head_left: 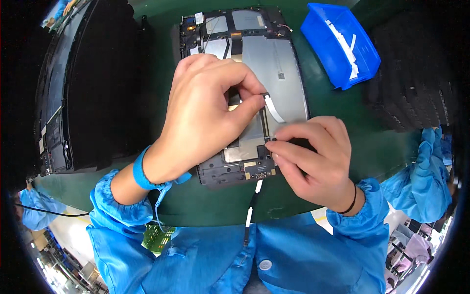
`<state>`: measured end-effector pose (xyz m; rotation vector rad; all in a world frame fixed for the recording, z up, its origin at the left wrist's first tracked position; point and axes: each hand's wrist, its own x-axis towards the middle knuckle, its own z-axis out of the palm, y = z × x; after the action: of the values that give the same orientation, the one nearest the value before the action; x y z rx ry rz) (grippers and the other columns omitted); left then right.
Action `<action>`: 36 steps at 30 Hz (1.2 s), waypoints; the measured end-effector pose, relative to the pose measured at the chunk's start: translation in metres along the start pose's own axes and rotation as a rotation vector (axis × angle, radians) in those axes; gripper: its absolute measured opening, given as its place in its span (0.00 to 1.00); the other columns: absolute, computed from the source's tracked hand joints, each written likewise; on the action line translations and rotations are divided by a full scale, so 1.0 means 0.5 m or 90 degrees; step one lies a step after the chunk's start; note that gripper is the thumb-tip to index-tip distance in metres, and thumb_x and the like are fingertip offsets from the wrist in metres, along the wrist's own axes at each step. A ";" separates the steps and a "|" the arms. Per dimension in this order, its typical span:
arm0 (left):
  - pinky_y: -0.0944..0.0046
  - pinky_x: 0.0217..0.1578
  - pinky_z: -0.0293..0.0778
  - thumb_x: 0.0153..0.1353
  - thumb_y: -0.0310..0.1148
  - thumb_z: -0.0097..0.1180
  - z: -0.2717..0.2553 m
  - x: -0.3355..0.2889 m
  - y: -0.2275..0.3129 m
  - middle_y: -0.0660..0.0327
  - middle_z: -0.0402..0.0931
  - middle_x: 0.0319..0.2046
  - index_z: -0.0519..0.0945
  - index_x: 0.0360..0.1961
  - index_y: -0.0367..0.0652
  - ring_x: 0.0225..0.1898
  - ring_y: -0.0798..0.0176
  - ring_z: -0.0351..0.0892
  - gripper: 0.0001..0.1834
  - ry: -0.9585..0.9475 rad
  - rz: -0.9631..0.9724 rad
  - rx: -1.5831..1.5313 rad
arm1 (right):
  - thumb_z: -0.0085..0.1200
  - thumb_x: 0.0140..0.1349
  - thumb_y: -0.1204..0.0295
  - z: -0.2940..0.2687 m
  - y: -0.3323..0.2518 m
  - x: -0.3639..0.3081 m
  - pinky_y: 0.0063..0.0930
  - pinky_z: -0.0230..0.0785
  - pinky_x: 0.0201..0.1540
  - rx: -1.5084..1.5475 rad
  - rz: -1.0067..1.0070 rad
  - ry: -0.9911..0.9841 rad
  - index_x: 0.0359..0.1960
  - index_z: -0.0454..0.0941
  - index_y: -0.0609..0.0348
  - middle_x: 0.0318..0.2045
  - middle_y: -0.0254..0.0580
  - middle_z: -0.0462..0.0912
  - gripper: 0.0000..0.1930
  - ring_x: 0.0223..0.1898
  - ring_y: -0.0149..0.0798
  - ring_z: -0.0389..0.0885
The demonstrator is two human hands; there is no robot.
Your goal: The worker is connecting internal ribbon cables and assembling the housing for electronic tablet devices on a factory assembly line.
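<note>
An opened tablet-like device (271, 63) with silver plates and black parts lies in the middle of the table. Above it, my left hand (205, 98) pinches the far end of a thin dark strip (265, 121), which looks like a flat flex cable, between thumb and forefinger. A curved white tape piece (274, 110) sticks out beside that end. My right hand (316, 159) is closed in a pinch at the strip's near end, close to the device's right edge. Its fingertips partly hide what they hold. A second black-and-white strip (249, 215) hangs over the table's front edge.
At the upper right stands a blue bin (338, 44) with white strips inside. Dark stacked panels (413, 73) rise at the right, and a tall stack of similar devices (63, 98) at the left. Other people's blue sleeves (416, 181) show at the sides. The table (215, 206) is green.
</note>
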<state>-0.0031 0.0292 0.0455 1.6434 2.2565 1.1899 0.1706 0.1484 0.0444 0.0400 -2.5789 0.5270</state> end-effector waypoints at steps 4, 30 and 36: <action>0.60 0.44 0.62 0.45 0.27 0.63 0.005 -0.001 -0.007 0.68 0.76 0.21 0.80 0.23 0.45 0.28 0.62 0.71 0.03 0.026 0.020 0.008 | 0.64 0.39 0.77 0.001 -0.002 0.004 0.31 0.63 0.35 0.031 0.033 -0.010 0.29 0.83 0.51 0.32 0.30 0.79 0.12 0.33 0.38 0.73; 0.62 0.43 0.62 0.41 0.24 0.60 0.002 0.004 -0.012 0.65 0.75 0.22 0.81 0.23 0.45 0.30 0.60 0.71 0.05 -0.002 0.022 0.048 | 0.63 0.40 0.81 0.001 -0.007 0.016 0.31 0.65 0.36 0.078 0.095 -0.043 0.30 0.84 0.53 0.33 0.38 0.78 0.13 0.34 0.41 0.73; 0.62 0.42 0.62 0.39 0.24 0.61 0.000 0.005 -0.009 0.66 0.73 0.21 0.81 0.22 0.45 0.30 0.60 0.71 0.05 0.006 0.014 0.059 | 0.63 0.41 0.80 0.003 -0.005 0.018 0.31 0.64 0.35 0.076 0.091 -0.035 0.30 0.84 0.52 0.32 0.37 0.77 0.12 0.33 0.40 0.72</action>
<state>-0.0077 0.0307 0.0433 1.7031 2.3388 1.1157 0.1622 0.1460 0.0484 -0.0915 -2.6139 0.7432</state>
